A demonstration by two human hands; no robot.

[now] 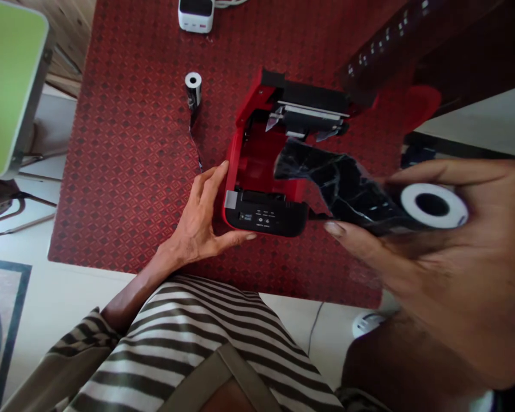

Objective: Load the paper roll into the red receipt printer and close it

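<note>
A red and black printer [261,220] lies on the table with its lid raised, its red inside and a silver bar with rollers showing. My left hand [197,217] is braced round its near left corner, fingers along the side and thumb along the front edge. To the right of the printer, my right hand [467,257] is closed round a ribbon roll [455,209] with a white core. Loose, creased black ribbon [343,183] stretches from that roll toward the printer's opening. A second white-cored roll [193,91] stands on the table, with a twisted black strip trailing toward the printer.
The table [124,171] has a red patterned cover. A white box-shaped device [196,16] with a cable is at its far edge. At left stands a green-topped panel [12,86]. A dark, shiny object [386,46] lies at upper right. A white rounded object [367,324] is below the table edge.
</note>
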